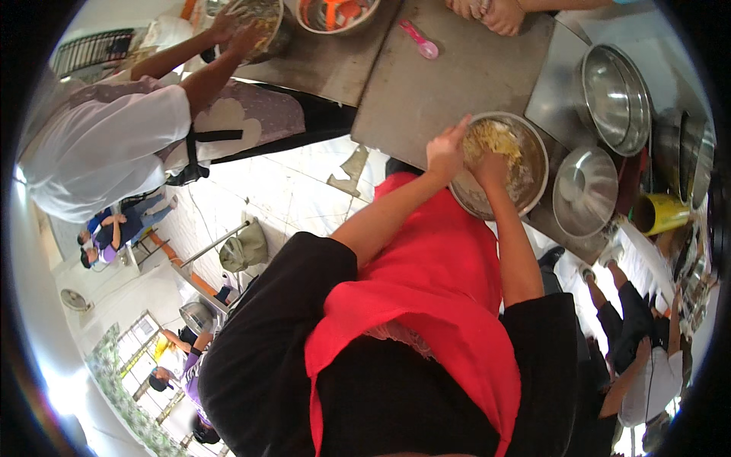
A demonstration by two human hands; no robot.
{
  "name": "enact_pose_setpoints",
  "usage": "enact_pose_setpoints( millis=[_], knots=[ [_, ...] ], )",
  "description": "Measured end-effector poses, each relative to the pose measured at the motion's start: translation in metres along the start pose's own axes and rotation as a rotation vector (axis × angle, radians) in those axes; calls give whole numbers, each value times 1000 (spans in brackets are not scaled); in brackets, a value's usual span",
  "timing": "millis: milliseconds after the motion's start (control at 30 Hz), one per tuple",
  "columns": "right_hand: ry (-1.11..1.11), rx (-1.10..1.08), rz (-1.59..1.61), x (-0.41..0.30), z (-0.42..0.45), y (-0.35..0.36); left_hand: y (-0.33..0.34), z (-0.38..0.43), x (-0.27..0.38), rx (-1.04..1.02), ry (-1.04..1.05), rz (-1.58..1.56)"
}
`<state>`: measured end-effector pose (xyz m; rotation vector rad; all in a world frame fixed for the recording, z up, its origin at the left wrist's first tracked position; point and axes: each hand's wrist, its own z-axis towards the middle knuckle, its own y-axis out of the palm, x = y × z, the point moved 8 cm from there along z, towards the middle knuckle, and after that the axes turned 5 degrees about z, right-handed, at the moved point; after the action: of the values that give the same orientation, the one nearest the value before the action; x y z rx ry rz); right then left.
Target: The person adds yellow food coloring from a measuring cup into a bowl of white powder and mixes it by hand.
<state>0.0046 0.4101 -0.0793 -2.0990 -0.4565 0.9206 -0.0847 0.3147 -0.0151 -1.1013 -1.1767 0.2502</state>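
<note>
A steel mixing bowl (pixel 543 149) stands at the near edge of the metal table, holding a yellow, crumbly dough mixture (pixel 495 140) with white flour around it. My left hand (pixel 447 149) is on the bowl's left rim, its fingers pointing up along it and the thumb side hard to make out. Inside the bowl, my right hand (pixel 491 168) is pressed into the mixture, and its fingertips are hidden there. A pink measuring spoon (pixel 420 40) lies on the table beyond the bowl.
Empty steel bowls (pixel 615 97) and a shallower metal bowl (pixel 585 191) sit at right, near a yellow container (pixel 665 214). A co-worker's hands (pixel 245 34) work in another bowl at upper left, beside a bowl with orange utensils (pixel 337 14). Another person's hands (pixel 494 14) rest at the far edge.
</note>
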Motion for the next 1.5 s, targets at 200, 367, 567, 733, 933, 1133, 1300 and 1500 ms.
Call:
enact_pose_setpoints(
  millis=[200,367,567,733,933,1133,1300,1500],
  knots=[
    [-134,-60,-105,1,-5,10,-9,-3,1,89,-38,-98],
    [-262,18,63,12,-8,25,0,4,8,18,37,-5],
    [78,28,185,16,-24,-3,1,9,-3,0,-2,-20],
    [343,163,723,41,-33,-12,-8,16,-2,63,6,-38],
    [141,221,416,9,-24,-26,-10,23,2,57,33,-36],
    [-91,-35,-92,-12,-48,1,-16,23,6,105,67,-44],
    [-113,-227,-217,8,-55,10,-12,26,3,65,68,-7],
    [-56,-147,-111,11,-44,14,-11,26,7,75,91,-19]
  ],
)
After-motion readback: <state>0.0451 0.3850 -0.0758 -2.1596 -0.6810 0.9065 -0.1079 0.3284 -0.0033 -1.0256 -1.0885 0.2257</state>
